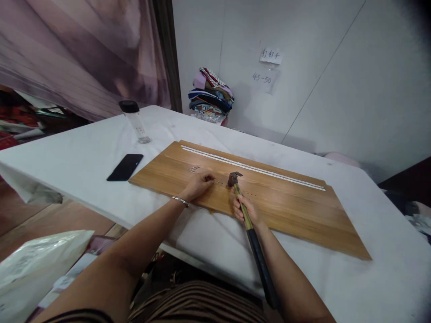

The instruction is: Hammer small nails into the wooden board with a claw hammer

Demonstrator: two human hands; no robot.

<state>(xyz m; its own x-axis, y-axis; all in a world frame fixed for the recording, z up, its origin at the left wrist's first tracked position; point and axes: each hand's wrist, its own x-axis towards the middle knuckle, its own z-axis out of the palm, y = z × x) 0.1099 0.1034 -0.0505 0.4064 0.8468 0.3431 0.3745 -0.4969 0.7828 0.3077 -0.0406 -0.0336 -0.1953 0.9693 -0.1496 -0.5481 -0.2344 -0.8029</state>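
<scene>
A claw hammer (252,233) is in my right hand (246,208), whose fingers wrap round the yellowish handle just below the rusty head. Its black grip points back toward my body. The head is over a brown wooden board (303,206) that lies on the table. Resting on the board, my left hand (200,185) has its fingertips pinched together near a row of small dark dots; whatever they hold is too small to make out. A few loose nails (194,169) lie just beyond that hand. The dots run along the board on both sides of the hammer head.
Two white measuring strips (252,167) run along the board's far side. To the left are a black phone (125,167) and a clear bottle (136,123) with a black lid. Folded clothes (211,96) are piled by the wall behind the white-covered table (380,215).
</scene>
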